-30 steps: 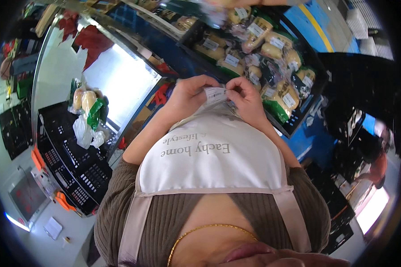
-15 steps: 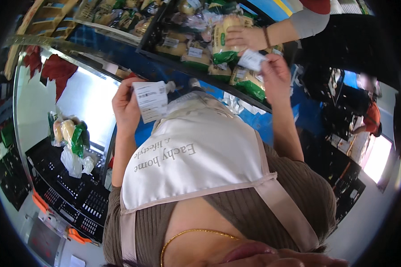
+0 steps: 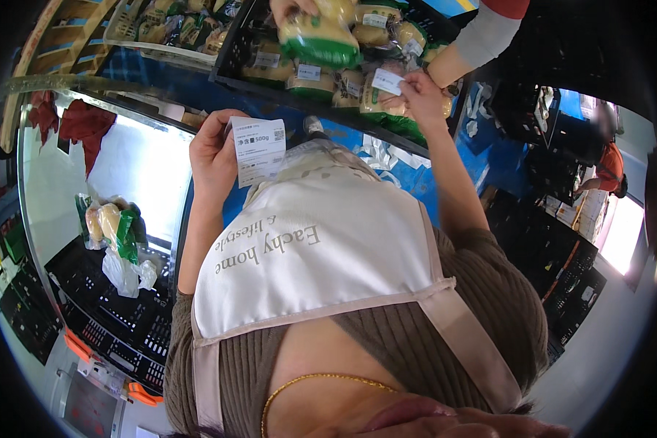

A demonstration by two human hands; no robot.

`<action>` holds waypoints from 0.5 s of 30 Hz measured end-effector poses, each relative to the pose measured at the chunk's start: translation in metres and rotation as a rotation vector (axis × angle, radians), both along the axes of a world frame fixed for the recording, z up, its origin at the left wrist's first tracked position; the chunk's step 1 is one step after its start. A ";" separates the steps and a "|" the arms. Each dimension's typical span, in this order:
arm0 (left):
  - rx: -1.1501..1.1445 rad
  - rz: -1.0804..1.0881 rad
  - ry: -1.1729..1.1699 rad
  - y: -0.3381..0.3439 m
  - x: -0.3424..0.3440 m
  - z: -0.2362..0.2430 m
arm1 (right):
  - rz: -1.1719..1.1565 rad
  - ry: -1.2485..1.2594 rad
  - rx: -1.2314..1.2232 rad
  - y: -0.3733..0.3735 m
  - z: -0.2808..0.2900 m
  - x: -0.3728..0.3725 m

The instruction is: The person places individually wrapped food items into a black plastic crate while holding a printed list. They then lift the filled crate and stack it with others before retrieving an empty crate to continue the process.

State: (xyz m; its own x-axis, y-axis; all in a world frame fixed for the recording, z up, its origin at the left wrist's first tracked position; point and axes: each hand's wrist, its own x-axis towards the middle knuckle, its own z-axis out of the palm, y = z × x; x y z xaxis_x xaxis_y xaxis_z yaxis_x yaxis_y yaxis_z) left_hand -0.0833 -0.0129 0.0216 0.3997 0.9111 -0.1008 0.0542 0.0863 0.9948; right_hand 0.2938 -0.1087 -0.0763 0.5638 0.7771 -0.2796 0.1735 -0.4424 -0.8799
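My left hand [image 3: 213, 157] is closed on the edge of a strip of white printed labels [image 3: 261, 153], held in front of my apron. Between the fingertips of my right hand [image 3: 426, 102] is a single white label [image 3: 387, 81]. That label is just above a bag of pale produce with a green base [image 3: 379, 104] in the black crate [image 3: 270, 93]; whether it touches the bag I cannot tell. Other labelled bags [image 3: 310, 82] lie beside it. Over the crate, a co-worker's hand [image 3: 292, 9] holds up a similar bag [image 3: 320, 36], which is blurred.
The co-worker's sleeved arm [image 3: 482, 44] reaches in close to my right hand. A white crate of bags [image 3: 179, 47] stands at the far left. On my left are a shiny metal table [image 3: 142, 157], bagged produce [image 3: 109, 223] and black crates [image 3: 117, 321]. Paper scraps [image 3: 387, 157] lie on the blue floor.
The co-worker's hand has lifted a bag and moved it left and away. My right hand has shifted left with its label, now over a bag. The label strip has turned slightly to face up.
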 end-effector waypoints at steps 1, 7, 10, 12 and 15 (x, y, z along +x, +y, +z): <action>-0.004 -0.010 -0.013 -0.001 0.001 0.000 | 0.069 -0.151 -0.039 0.003 -0.012 0.000; -0.014 -0.018 -0.015 -0.009 0.000 -0.002 | 0.262 -0.845 -0.231 0.014 -0.058 0.007; -0.018 -0.015 0.015 -0.011 -0.001 -0.001 | 0.323 -0.916 -0.414 0.026 -0.061 0.010; -0.014 -0.012 0.060 -0.011 -0.001 0.001 | 0.403 -0.938 -0.672 0.039 -0.049 0.009; -0.059 -0.018 -0.044 -0.011 -0.002 0.002 | 0.365 -1.149 -0.486 0.031 -0.043 0.013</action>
State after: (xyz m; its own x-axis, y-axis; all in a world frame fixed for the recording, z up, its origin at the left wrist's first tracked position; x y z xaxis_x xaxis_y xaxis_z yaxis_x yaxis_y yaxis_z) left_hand -0.0853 -0.0234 0.0237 0.4214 0.8966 -0.1362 0.0126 0.1444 0.9894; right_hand 0.3064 -0.0780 -0.1197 0.4460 0.8918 -0.0758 0.8939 -0.4396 0.0882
